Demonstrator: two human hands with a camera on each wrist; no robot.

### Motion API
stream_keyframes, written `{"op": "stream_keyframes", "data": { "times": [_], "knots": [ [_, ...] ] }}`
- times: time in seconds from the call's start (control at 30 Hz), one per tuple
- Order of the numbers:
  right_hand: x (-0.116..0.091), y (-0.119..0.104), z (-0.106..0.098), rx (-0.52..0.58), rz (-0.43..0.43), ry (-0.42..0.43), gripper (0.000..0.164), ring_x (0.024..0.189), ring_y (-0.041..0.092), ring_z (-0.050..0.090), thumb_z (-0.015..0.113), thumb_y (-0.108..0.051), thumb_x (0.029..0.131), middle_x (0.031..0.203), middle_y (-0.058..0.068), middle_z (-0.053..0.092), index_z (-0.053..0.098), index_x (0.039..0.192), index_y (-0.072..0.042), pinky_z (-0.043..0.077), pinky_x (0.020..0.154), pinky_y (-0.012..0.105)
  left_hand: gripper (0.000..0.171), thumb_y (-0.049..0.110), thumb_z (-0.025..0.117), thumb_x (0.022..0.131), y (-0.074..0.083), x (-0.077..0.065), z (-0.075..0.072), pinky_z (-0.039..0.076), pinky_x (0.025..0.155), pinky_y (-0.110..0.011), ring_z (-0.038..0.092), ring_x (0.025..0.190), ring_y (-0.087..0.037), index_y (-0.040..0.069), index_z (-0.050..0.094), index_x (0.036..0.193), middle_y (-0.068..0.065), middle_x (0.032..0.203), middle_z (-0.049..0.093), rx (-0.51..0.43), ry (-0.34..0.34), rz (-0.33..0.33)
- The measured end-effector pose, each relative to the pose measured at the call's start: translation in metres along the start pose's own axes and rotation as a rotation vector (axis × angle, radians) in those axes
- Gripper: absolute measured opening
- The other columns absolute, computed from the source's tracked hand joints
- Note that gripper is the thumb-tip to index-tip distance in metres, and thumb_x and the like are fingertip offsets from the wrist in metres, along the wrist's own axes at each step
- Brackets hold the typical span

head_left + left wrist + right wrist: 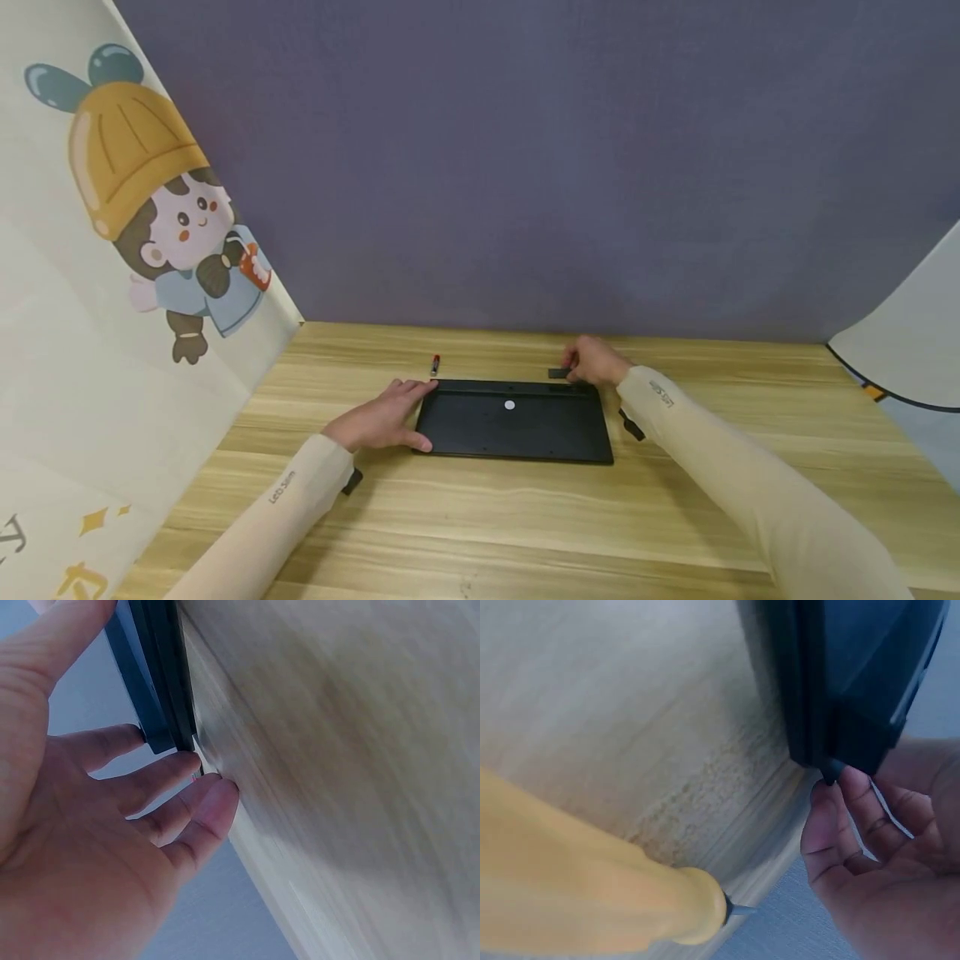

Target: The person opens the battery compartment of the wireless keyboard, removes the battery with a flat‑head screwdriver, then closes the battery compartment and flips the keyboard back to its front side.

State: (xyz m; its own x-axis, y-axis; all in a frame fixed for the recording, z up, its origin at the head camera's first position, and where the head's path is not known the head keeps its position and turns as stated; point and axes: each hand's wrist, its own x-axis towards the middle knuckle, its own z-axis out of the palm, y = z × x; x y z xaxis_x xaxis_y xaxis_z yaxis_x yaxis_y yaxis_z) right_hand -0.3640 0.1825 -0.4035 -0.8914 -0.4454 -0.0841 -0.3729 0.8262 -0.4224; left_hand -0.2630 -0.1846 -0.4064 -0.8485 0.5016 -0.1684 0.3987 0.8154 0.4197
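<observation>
A black keyboard (517,433) lies underside up on the wooden table, with a round white sticker near its raised back strip. My left hand (386,415) spreads over its left end, thumb at the front corner and fingertips at the back corner. In the left wrist view its fingers (214,806) are loosely extended beside the keyboard's end. At the back right corner my right hand (595,362) pinches a small flat black cover (558,373). Between thumb and fingertips in the right wrist view, only a bit of that dark piece (831,771) shows.
A small battery with a red end (436,364) lies behind the keyboard's back left corner. A yellow-handled tool (615,877) with a pointed metal tip shows in the right wrist view. The table (450,533) meets a grey-blue partition (525,167) behind and a printed wall at left.
</observation>
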Motion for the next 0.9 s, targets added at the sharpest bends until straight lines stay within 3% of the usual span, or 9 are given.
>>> {"op": "stream_keyframes", "data": {
  "times": [0.2, 0.4, 0.7, 0.9],
  "knots": [
    [-0.001, 0.005, 0.0, 0.035, -0.007, 0.036, 0.011, 0.073, 0.016, 0.059, 0.074, 0.001, 0.078, 0.08, 0.005, 0.066, 0.071, 0.087, -0.005, 0.049, 0.071, 0.035, 0.1, 0.046, 0.077, 0.073, 0.0, 0.003, 0.003, 0.025, 0.104, -0.056, 0.014, 0.137, -0.045, 0.013, 0.024, 0.151, -0.016, 0.148, 0.03, 0.009, 0.012, -0.004],
    [-0.007, 0.003, -0.012, 0.096, -0.088, 0.084, 0.008, 0.072, 0.016, 0.061, 0.069, 0.002, 0.083, 0.08, 0.002, 0.067, 0.073, 0.088, -0.004, 0.051, 0.067, 0.036, 0.099, 0.046, 0.077, 0.074, 0.001, 0.003, 0.003, 0.026, 0.104, -0.056, 0.013, 0.137, -0.044, 0.015, 0.024, 0.152, -0.015, 0.149, 0.028, 0.007, 0.007, -0.027],
    [-0.017, 0.002, -0.031, 0.179, -0.193, -0.108, 0.016, 0.077, 0.014, 0.063, 0.069, 0.002, 0.083, 0.089, 0.0, 0.068, 0.074, 0.096, -0.008, 0.052, 0.068, 0.03, 0.1, 0.047, 0.076, 0.074, 0.004, 0.005, 0.002, 0.025, 0.104, -0.056, 0.012, 0.138, -0.044, 0.015, 0.023, 0.152, -0.016, 0.15, 0.026, 0.005, 0.005, -0.051],
    [-0.019, 0.007, -0.031, 0.185, -0.215, -0.152, 0.016, 0.077, 0.014, 0.064, 0.07, 0.002, 0.082, 0.089, -0.001, 0.069, 0.075, 0.095, -0.007, 0.053, 0.069, 0.03, 0.1, 0.047, 0.076, 0.074, 0.004, 0.007, 0.001, 0.027, 0.104, -0.055, 0.013, 0.138, -0.043, 0.015, 0.022, 0.152, -0.016, 0.15, 0.027, 0.007, 0.007, -0.033]
  ]
}}
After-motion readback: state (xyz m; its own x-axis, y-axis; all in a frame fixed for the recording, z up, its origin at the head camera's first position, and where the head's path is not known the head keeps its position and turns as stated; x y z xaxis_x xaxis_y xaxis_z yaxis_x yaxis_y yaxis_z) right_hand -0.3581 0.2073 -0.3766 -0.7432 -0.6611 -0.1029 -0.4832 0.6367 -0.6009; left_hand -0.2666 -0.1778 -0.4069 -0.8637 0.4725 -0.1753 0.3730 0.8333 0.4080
